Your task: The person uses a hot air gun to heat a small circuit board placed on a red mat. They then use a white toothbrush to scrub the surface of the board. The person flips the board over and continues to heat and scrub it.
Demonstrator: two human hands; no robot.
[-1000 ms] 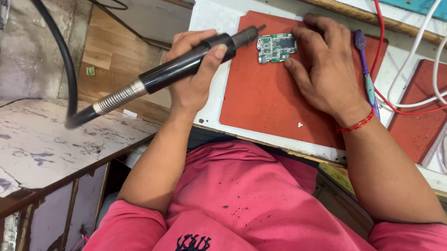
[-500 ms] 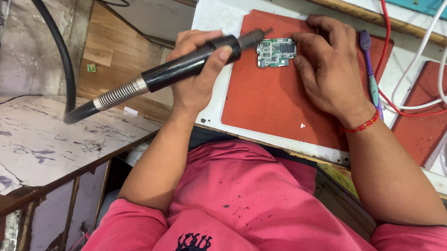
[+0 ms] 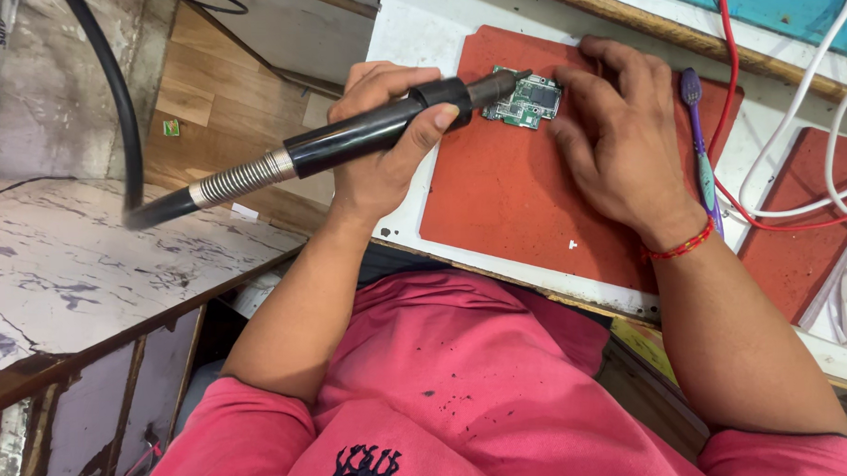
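No containers in view — the green circuit board (image 3: 527, 99) lies bare on the red mat (image 3: 507, 198), near the mat's far edge, with open mat on the near side. Left hand (image 3: 383, 141) has its fingers wrapped tight around the black hot-air handpiece (image 3: 364, 137); its long axis runs left to right, nozzle tip pointing right, at the board's left edge. Right hand (image 3: 622, 137) rests flat, fingers spread, fingertips at the board's right side — a purple toothbrush (image 3: 700, 144) lies just beside it.
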